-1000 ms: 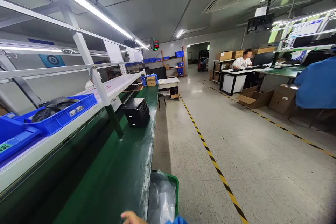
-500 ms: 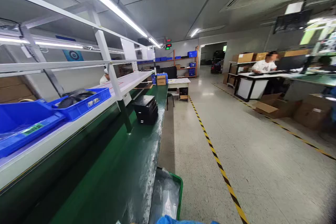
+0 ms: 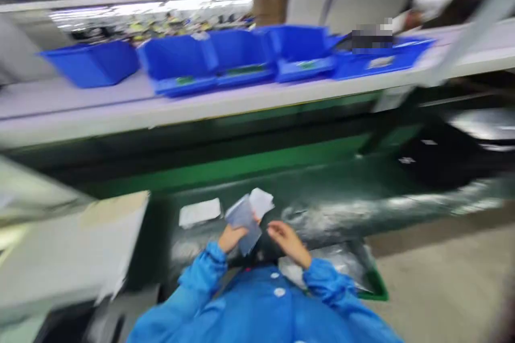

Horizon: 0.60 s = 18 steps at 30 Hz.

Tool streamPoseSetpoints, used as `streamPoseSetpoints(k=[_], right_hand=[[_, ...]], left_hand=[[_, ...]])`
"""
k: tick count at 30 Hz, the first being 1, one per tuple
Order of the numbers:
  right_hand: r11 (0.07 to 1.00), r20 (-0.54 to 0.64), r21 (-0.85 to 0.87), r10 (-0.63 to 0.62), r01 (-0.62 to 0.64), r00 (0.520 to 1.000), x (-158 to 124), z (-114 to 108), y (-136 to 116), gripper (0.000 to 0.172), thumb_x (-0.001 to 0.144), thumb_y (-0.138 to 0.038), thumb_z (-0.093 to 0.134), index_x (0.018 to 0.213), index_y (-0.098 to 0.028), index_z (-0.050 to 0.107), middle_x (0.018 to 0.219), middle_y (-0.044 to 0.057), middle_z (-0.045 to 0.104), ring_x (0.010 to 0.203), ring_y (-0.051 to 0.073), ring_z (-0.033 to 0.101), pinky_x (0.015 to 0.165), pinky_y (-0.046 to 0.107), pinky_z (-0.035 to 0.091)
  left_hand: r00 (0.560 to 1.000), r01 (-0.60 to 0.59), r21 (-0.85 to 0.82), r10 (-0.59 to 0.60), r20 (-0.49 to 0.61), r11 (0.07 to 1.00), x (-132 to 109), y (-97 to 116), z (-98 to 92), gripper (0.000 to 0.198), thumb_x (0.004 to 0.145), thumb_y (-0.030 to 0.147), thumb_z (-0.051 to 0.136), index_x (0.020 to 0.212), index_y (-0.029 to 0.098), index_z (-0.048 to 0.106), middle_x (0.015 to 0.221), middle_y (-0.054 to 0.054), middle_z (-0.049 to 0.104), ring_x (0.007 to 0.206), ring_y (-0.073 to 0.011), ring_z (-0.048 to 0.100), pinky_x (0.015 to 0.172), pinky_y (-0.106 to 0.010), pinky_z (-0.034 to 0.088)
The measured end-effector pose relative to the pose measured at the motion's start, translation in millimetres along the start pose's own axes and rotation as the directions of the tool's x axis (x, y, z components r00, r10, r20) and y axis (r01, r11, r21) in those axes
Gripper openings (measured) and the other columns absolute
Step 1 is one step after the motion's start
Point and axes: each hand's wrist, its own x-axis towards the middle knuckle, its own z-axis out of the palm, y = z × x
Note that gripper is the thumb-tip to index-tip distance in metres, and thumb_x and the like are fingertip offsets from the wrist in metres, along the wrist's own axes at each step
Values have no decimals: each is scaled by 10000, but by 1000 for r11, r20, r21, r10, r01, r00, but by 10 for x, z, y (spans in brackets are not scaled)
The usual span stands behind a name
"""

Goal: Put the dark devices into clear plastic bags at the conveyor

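Observation:
My left hand (image 3: 231, 238) is closed around a flat bluish-grey rectangular piece (image 3: 244, 222), tilted above the green bench. A white sheet-like piece (image 3: 261, 202) shows just behind it; blur hides whether the two are held together. My right hand (image 3: 288, 241) is to the right of the grey piece, apart from it, with fingers loosely bent and holding nothing that I can see. A white flat rectangle (image 3: 200, 213) lies on the bench to the left of my hands.
Blue bins (image 3: 177, 64) line the white shelf (image 3: 241, 106) across the green bench (image 3: 322, 187). Black stacked cases (image 3: 442, 155) stand at right. Below my right arm is a green-rimmed container (image 3: 376, 284) with clear plastic. A pale board (image 3: 100, 241) is at left.
My view has swung left and down from the aisle to the bench. Both hands now show, the left with the grey piece in it.

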Motion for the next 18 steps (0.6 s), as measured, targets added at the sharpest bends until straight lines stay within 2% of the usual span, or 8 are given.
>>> streamPoseSetpoints(k=[1, 2, 4, 6, 9, 12, 15, 18], right_hand=[[988, -28, -117, -104, 100, 994, 101, -19, -50, 622, 600, -682, 595, 956, -172, 566, 917, 88, 597, 808, 178, 545, 753, 342, 473], [960, 2, -203, -198, 194, 980, 201, -12, -102, 557, 677, -631, 559, 998, -175, 562, 948, 91, 599, 770, 169, 548, 723, 337, 479], [849, 126, -350, -375, 395, 918, 359, 63, -217, 462, 762, -537, 537, 1055, -181, 569, 990, 92, 592, 720, 154, 542, 690, 325, 482], [716, 277, -430, -476, 551, 835, 451, 185, -321, 450, 799, -506, 531, 1117, -191, 567, 1046, 96, 583, 703, 149, 540, 684, 326, 483], [574, 447, -454, -515, 681, 732, 540, 381, -380, 388, 851, -520, 468, 985, -197, 634, 965, 83, 628, 760, 176, 574, 731, 340, 481], [497, 542, -446, -512, 744, 667, 635, 532, -300, 401, 897, -489, 392, 826, -199, 659, 828, 70, 651, 819, 199, 593, 757, 347, 473], [471, 605, -455, -459, 755, 651, 713, 645, -160, 424, 911, -463, 339, 875, -199, 669, 840, 79, 653, 802, 205, 591, 741, 361, 482], [515, 586, -457, -439, 725, 681, 768, 748, -55, 446, 901, -466, 317, 877, -189, 666, 851, 94, 654, 823, 220, 592, 764, 388, 487]], left_hand=[[1000, 26, -30, -26, 12, 999, 59, -59, -85, 392, 564, -63, 502, 848, 117, 705, 870, -16, 676, 964, -194, 585, 949, -279, 414], [998, 40, -51, -38, 43, 998, 119, -142, -169, 444, 552, -76, 479, 892, 104, 700, 897, -26, 674, 932, -190, 592, 923, -280, 426], [989, -6, 27, 2, 147, 1000, 217, -356, -316, 393, 569, -46, 483, 875, 80, 695, 845, -41, 670, 831, -185, 592, 861, -286, 448], [976, -82, 119, 56, 211, 989, 276, -576, -416, 343, 600, -2, 499, 878, 71, 687, 788, -40, 658, 753, -170, 571, 803, -280, 454], [962, -182, 200, 132, 237, 963, 315, -815, -513, 356, 626, 29, 508, 935, 75, 677, 828, -41, 656, 767, -168, 562, 792, -275, 444], [957, -217, 143, 182, 224, 966, 314, -942, -606, 447, 609, 8, 493, 1008, 102, 672, 984, -52, 655, 911, -192, 573, 888, -295, 417], [978, -159, -36, 162, 133, 987, 298, -1050, -695, 457, 582, 33, 573, 1018, 123, 676, 1053, -53, 643, 999, -206, 558, 978, -316, 367], [999, -37, -193, 41, 18, 980, 292, -1184, -743, 314, 530, 140, 718, 840, 91, 697, 857, -60, 674, 862, -207, 582, 951, -351, 388]])
